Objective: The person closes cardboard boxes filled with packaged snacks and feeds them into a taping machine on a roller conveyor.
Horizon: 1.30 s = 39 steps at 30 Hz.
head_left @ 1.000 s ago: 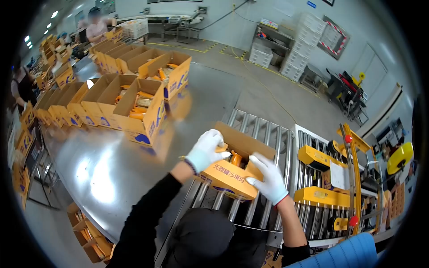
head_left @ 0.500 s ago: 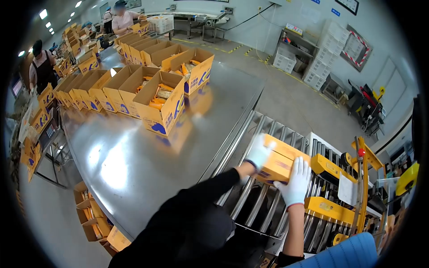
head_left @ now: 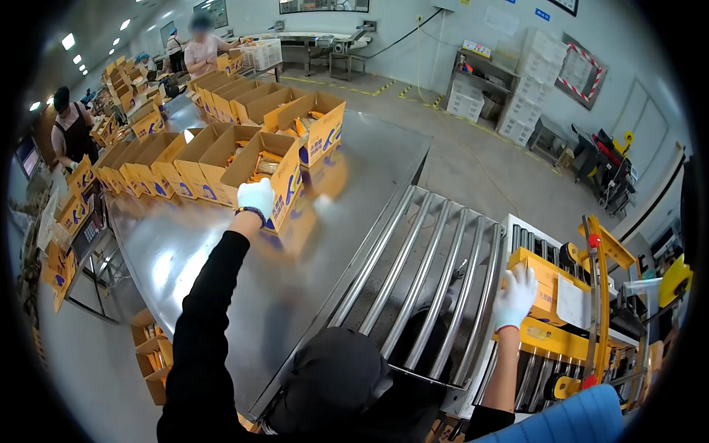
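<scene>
My left hand (head_left: 256,198), in a pale glove, reaches across the steel table to the nearest open carton (head_left: 286,184). Its fingers curl at the rim of the carton's near wall; the fingertips are partly hidden. Inside that carton lie orange-wrapped packets (head_left: 267,162). On the right, my gloved right hand (head_left: 516,297) rests with fingers spread against the end of a closed carton (head_left: 545,289). That carton sits between the yellow side guides of the taping machine (head_left: 550,338).
Rows of open cartons (head_left: 159,166) stand on the steel table (head_left: 354,170). A roller conveyor (head_left: 421,277) leads from the table to the machine. More filled cartons (head_left: 153,362) stand below the table's left side. Co-workers (head_left: 203,52) are at the far end.
The closed carton has moved right, off the rollers and into the taping machine, with my right hand following. My left hand has left it and swung left to the open carton.
</scene>
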Available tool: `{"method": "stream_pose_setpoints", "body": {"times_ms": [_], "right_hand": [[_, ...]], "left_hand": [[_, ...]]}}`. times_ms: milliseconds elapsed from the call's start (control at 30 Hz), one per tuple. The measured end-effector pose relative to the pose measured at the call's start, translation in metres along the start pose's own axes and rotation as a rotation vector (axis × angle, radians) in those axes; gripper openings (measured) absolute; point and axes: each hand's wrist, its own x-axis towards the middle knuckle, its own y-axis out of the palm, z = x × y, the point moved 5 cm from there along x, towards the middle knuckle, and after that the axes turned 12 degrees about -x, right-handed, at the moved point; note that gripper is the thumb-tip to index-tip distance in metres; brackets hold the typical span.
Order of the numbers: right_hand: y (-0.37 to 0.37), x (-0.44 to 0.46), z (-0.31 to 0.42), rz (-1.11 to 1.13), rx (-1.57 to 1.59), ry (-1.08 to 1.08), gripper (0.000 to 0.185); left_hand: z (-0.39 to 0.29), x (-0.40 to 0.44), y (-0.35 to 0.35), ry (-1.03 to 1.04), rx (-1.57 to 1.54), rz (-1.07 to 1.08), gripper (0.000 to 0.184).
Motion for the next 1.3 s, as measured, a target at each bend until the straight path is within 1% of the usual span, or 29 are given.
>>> {"method": "stream_pose_setpoints", "body": {"times_ms": [33, 67, 100, 133, 167, 200, 233, 300, 333, 367, 433, 500, 533, 567, 633, 667, 700, 733, 767, 800, 833, 867, 900, 967, 1033, 1100, 1167, 1233, 1300], "right_hand": [[-0.005, 0.0, 0.011, 0.153, 0.056, -0.017, 0.04], [-0.002, -0.01, 0.032, 0.127, 0.423, -0.075, 0.042], [0.012, -0.025, 0.065, 0.1, 0.878, -0.14, 0.047], [-0.005, -0.033, 0.107, 0.165, 0.83, -0.317, 0.052], [-0.04, -0.04, 0.142, 0.078, 0.689, -0.533, 0.06], [-0.061, -0.042, 0.168, 0.088, 0.628, -0.596, 0.069], [-0.081, -0.046, 0.179, 0.058, 0.718, -0.584, 0.075], [-0.116, -0.044, 0.186, -0.045, 0.58, -0.583, 0.075], [-0.104, -0.044, 0.185, -0.043, 0.579, -0.575, 0.075], [-0.082, -0.047, 0.187, -0.016, 0.53, -0.646, 0.069], [-0.064, -0.043, 0.184, 0.009, 0.474, -0.73, 0.063], [-0.053, -0.035, 0.181, 0.221, 0.809, -0.697, 0.048], [-0.048, -0.028, 0.176, 0.307, 1.066, -0.529, 0.041], [-0.061, -0.019, 0.176, 0.567, 1.128, -0.386, 0.044], [-0.066, -0.003, 0.182, 0.045, 0.76, -0.573, 0.069], [-0.078, 0.004, 0.185, 0.042, 0.757, -0.575, 0.069], [-0.093, 0.01, 0.182, -0.079, 0.51, -0.505, 0.079], [-0.105, 0.013, 0.182, -0.192, 0.265, -0.43, 0.089], [-0.102, 0.016, 0.181, -0.137, 0.222, -0.345, 0.096], [-0.093, 0.006, 0.183, -0.136, 0.31, -0.373, 0.097], [-0.084, -0.009, 0.182, -0.141, 0.398, -0.4, 0.097], [-0.082, -0.027, 0.189, -0.052, 0.387, -0.415, 0.101], [-0.076, -0.044, 0.19, -0.039, 0.44, -0.479, 0.1], [-0.076, -0.052, 0.173, 0.067, 0.348, -0.467, 0.099], [-0.069, -0.047, 0.144, 0.117, 0.25, -0.401, 0.102], [-0.05, -0.034, 0.11, 0.063, 0.094, -0.273, 0.106], [-0.045, -0.016, 0.094, 0.1, 0.069, -0.146, 0.108], [-0.033, -0.003, 0.079, 0.11, 0.019, -0.166, 0.105], [-0.015, -0.001, 0.056, 0.019, 0.043, -0.081, 0.094]], "left_hand": [[-0.014, -0.004, -0.005, 0.015, -0.026, 0.07, 0.034], [-0.041, -0.008, -0.021, 0.033, -0.048, 0.135, 0.035], [-0.078, -0.027, -0.041, 0.151, -0.156, 0.137, 0.037], [-0.105, -0.034, -0.04, 0.196, -0.186, 0.222, 0.04], [-0.132, -0.053, -0.062, 0.299, -0.328, 0.289, 0.05], [-0.137, -0.061, -0.06, 0.332, -0.511, 0.328, 0.055], [-0.143, -0.076, -0.083, 0.369, -1.064, 0.383, 0.058], [-0.13, -0.091, -0.111, 0.327, -0.725, -0.108, 0.05], [-0.111, -0.087, -0.095, 0.283, -0.707, -0.105, 0.045], [-0.106, -0.083, -0.072, 0.29, -0.708, -0.1, 0.045], [-0.129, -0.104, -0.026, 0.949, -0.922, 0.483, 0.039], [-0.165, -0.116, -0.05, 0.615, -0.821, 0.665, 0.035], [-0.178, -0.105, -0.045, 0.524, -0.679, 0.817, 0.03], [-0.188, -0.107, -0.031, 0.525, -0.683, 0.822, 0.03], [-0.197, -0.102, -0.017, 0.629, -0.694, 0.143, 0.033], [-0.199, -0.101, -0.014, 0.573, -0.699, 0.111, 0.043], [-0.199, -0.103, -0.011, 0.571, -0.701, 0.11, 0.043], [-0.19, -0.103, -0.01, 0.394, -0.825, 0.077, 0.047], [-0.179, -0.106, -0.008, 0.21, -0.939, 0.045, 0.052], [-0.167, -0.103, 0.02, 0.094, -1.216, 0.149, 0.065], [-0.161, -0.101, 0.018, 0.097, -1.209, 0.148, 0.065], [-0.162, -0.101, 0.025, 0.045, -1.419, 0.387, 0.068], [-0.167, -0.104, 0.03, -0.016, -1.619, 0.637, 0.071], [-0.187, -0.101, 0.023, -0.002, -1.534, 0.667, 0.07], [-0.22, -0.1, 0.031, -0.045, -1.356, 0.609, 0.063], [-0.277, -0.116, 0.037, -0.018, -1.23, 0.236, 0.058], [-0.356, -0.154, 0.069, 0.272, -1.363, -0.009, 0.055], [-0.401, -0.186, 0.075, 0.427, -1.511, 0.914, 0.056], [-0.386, -0.198, 0.027, 0.535, -1.428, 1.268, 0.06]]}}
